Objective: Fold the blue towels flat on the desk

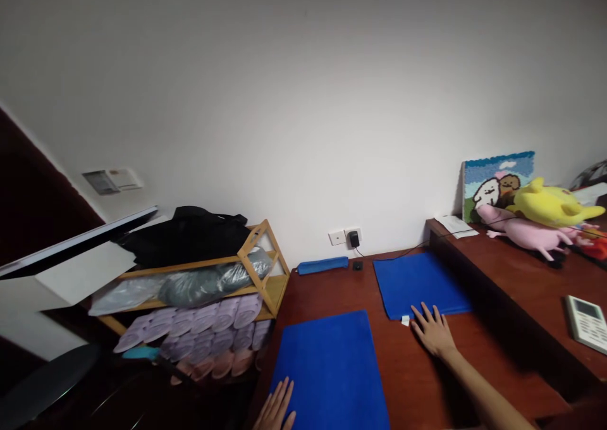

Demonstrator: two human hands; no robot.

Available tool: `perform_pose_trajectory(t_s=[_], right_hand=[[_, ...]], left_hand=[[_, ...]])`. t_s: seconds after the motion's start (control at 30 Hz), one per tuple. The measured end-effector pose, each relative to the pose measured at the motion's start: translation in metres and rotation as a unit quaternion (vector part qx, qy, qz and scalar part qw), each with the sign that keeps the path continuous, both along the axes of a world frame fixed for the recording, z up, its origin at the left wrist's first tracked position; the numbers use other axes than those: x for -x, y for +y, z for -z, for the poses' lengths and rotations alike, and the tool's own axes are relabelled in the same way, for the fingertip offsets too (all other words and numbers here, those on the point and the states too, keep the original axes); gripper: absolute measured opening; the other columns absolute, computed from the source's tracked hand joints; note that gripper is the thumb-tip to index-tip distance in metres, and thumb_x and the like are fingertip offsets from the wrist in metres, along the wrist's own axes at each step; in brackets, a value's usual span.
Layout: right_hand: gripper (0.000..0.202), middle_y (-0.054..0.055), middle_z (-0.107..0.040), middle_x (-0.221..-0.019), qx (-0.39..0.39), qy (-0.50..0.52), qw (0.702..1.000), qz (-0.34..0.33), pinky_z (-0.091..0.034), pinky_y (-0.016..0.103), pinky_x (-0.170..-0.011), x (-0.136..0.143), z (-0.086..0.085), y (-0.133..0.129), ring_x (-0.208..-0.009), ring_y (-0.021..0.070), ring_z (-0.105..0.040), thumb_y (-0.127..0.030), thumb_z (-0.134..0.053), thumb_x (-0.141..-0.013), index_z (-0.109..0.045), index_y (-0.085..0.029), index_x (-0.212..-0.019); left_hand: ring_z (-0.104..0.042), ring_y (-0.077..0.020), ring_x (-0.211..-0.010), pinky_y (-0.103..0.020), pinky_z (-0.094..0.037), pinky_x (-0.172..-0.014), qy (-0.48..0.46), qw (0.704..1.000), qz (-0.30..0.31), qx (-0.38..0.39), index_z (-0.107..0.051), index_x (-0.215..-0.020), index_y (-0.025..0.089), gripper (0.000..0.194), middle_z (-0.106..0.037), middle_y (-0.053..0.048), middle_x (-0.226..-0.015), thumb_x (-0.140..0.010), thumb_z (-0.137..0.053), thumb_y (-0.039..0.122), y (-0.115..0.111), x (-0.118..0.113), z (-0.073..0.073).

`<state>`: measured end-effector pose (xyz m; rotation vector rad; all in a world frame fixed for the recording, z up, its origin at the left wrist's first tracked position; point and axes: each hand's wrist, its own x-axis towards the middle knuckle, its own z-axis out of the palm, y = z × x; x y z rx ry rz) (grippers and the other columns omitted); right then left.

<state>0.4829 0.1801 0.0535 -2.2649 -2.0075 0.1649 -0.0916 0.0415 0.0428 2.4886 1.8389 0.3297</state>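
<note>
Two blue cloths lie flat on a reddish-brown wooden desk. My left hand (276,408) rests at the left edge of the nearer blue cloth (332,367), fingers stretched out, with its lower part cut off by the frame. Farther back, my right hand (434,332) lies with fingers spread, its fingertips on the front edge of the smaller-looking blue cloth (420,284). Beside those fingertips a small white tag (405,320) sticks out from that cloth. Neither hand grips anything. Against the wall a narrow folded blue cloth (322,265) sits at the desk's back edge.
A plug (353,238) sits in a wall socket behind the desk (403,367). On the raised right surface are a pink plush toy (526,231), a yellow plush toy (545,203), a picture (497,180) and a white calculator-like device (588,322). Leftward stands a wooden rack (265,272) with slippers (222,316).
</note>
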Motion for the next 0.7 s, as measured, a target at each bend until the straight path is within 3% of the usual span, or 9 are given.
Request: perform_pose_trajectory(t_s=[0.1, 0.23, 0.37, 0.53, 0.7], right_hand=[[0.064, 0.002, -0.034, -0.171, -0.035, -0.005, 0.999, -0.002, -0.024, 0.062, -0.124, 0.011, 0.016, -0.048, -0.157, 0.0395, -0.028, -0.058, -0.033, -0.1, -0.039, -0.038, -0.16], [0.061, 0.003, -0.043, -0.167, -0.11, -0.001, 0.994, -0.018, -0.03, 0.063, -0.121, 0.019, 0.04, -0.115, -0.154, 0.0405, -0.034, -0.055, -0.036, -0.098, -0.048, -0.038, -0.156], [0.059, 0.003, -0.05, -0.162, -0.164, 0.013, 0.986, -0.036, -0.037, 0.065, -0.117, 0.018, 0.05, -0.165, -0.152, 0.0419, -0.038, -0.055, -0.038, -0.097, -0.056, -0.039, -0.151], [0.057, 0.001, -0.054, -0.159, -0.181, 0.032, 0.982, -0.038, -0.041, 0.066, -0.113, 0.017, 0.046, -0.194, -0.15, 0.0412, -0.041, -0.056, -0.038, -0.096, -0.059, -0.041, -0.147], [0.055, 0.001, -0.056, -0.158, -0.192, 0.042, 0.98, -0.039, -0.042, 0.067, -0.111, 0.018, 0.05, -0.21, -0.149, 0.0431, -0.042, -0.053, -0.041, -0.095, -0.06, -0.043, -0.146]], left_hand=[[-0.042, -0.0243, -0.151, -0.046, -0.043, -0.122, -0.019, 1.0, -0.003, 0.0, -0.019, -0.163, 0.04, 0.061, -0.036, 0.003, -0.168, -0.106, -0.04, 0.043, -0.007, 0.001, -0.007], [-0.05, -0.0217, -0.146, -0.041, -0.048, -0.119, -0.049, 0.998, -0.023, -0.035, -0.037, -0.161, 0.038, 0.055, -0.045, 0.003, -0.164, -0.106, -0.039, 0.041, -0.029, -0.002, -0.021], [-0.06, -0.0206, -0.138, -0.037, -0.053, -0.114, -0.063, 0.995, -0.036, -0.066, -0.054, -0.15, 0.04, 0.048, -0.06, 0.004, -0.154, -0.103, -0.044, 0.04, -0.061, -0.001, -0.031], [-0.064, -0.0223, -0.134, -0.036, -0.055, -0.111, -0.074, 0.994, -0.05, -0.058, -0.064, -0.141, 0.037, 0.054, -0.067, 0.002, -0.148, -0.091, -0.048, 0.023, -0.088, 0.001, -0.024], [-0.066, -0.0221, -0.132, -0.037, -0.058, -0.108, -0.105, 0.988, -0.066, -0.087, -0.069, -0.134, 0.032, 0.054, -0.069, -0.002, -0.145, -0.089, -0.042, 0.02, -0.089, 0.002, -0.007]])
